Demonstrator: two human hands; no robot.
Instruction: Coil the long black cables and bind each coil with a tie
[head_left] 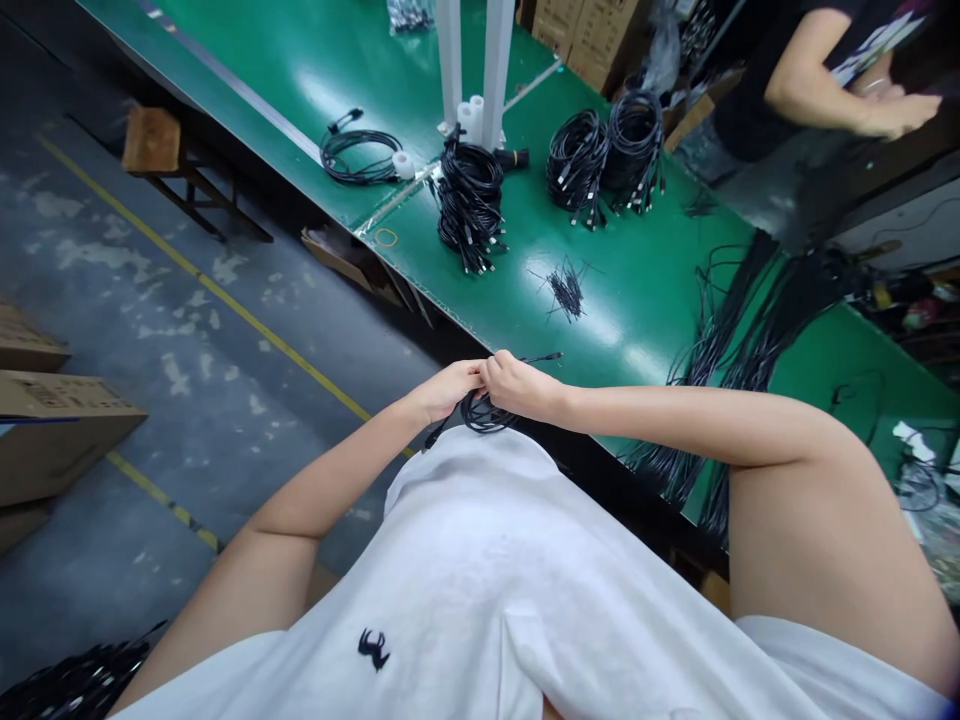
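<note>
A coiled black cable hangs from my two hands, just in front of my white shirt at the table's near edge. My left hand is closed, its fingertips pinching at the top of the coil. Right against it, my right hand is closed on the same coil, its fingers meeting those of the left. One cable end with a plug sticks out past my right hand, and the other plug dangles below my left. Whatever small item may lie between the fingertips is hidden. On the table ahead lies a pile of short black ties.
Bundles of coiled cables stand on the green table, with more bundles behind. Long loose cables drape over its right side. A metal post rises mid-table. A co-worker stands across. A wooden stool and cartons are left.
</note>
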